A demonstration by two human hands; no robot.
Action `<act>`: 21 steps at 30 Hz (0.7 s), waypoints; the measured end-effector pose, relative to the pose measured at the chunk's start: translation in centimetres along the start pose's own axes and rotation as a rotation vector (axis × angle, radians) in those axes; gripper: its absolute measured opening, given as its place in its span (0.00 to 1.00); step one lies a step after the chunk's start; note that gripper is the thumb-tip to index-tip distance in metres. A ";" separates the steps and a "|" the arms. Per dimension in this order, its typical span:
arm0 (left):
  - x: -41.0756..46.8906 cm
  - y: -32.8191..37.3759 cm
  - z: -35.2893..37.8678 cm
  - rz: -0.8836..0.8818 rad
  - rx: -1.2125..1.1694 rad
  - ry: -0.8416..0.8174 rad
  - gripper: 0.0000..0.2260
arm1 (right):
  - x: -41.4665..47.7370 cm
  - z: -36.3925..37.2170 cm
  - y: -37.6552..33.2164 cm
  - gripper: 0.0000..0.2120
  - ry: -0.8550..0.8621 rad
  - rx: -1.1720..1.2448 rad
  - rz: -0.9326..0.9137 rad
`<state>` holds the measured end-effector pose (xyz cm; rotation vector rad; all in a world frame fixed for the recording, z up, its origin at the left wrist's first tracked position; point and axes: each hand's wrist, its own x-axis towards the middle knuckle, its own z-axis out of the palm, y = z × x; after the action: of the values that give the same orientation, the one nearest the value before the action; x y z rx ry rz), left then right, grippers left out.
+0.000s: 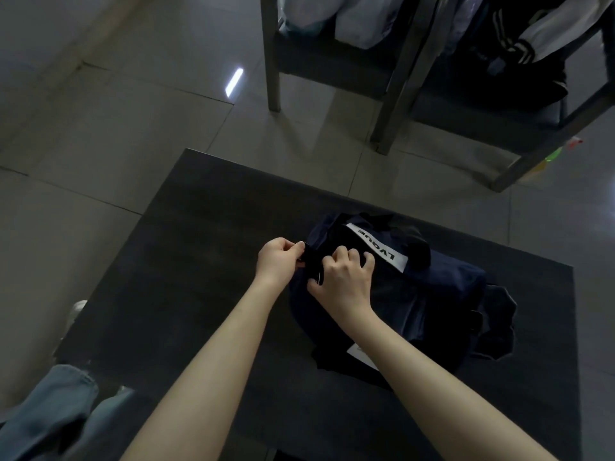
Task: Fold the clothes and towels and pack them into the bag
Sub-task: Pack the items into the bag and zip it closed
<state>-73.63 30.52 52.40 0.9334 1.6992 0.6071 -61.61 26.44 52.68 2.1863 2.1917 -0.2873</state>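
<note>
A dark navy bag (429, 294) with a white label reading LVQUE lies on the black table (199, 294), bulging with dark fabric. My left hand (278, 261) pinches a small dark tab at the bag's left end. Right beside it, my right hand (342, 277) grips the same end of the bag, fingers curled over a small metal piece. A fold of dark cloth (497, 324) sticks out at the bag's right side. What is inside the bag is hidden.
Metal rack legs (274, 61) stand on the tiled floor beyond the table, with hanging garments, among them a black and white jacket (525, 44). My jeans-clad legs (56, 417) show at lower left beside the table's edge.
</note>
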 end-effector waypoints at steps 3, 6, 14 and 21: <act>-0.1 0.0 0.0 0.006 0.008 0.010 0.09 | -0.3 -0.5 -0.6 0.08 0.025 -0.035 0.021; -0.3 0.0 -0.1 0.017 0.016 0.017 0.09 | -0.4 -0.7 -0.3 0.09 0.051 -0.050 -0.003; -0.2 0.2 0.1 0.018 0.016 0.032 0.10 | 0.0 -2.0 -0.1 0.09 0.072 -0.102 -0.065; 0.3 0.0 -0.1 0.017 0.081 0.091 0.09 | 0.0 -2.2 0.3 0.12 0.003 -0.284 -0.235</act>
<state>-73.74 30.77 52.22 0.9908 1.8098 0.6035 -61.03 26.76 54.80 1.7903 2.3249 0.0230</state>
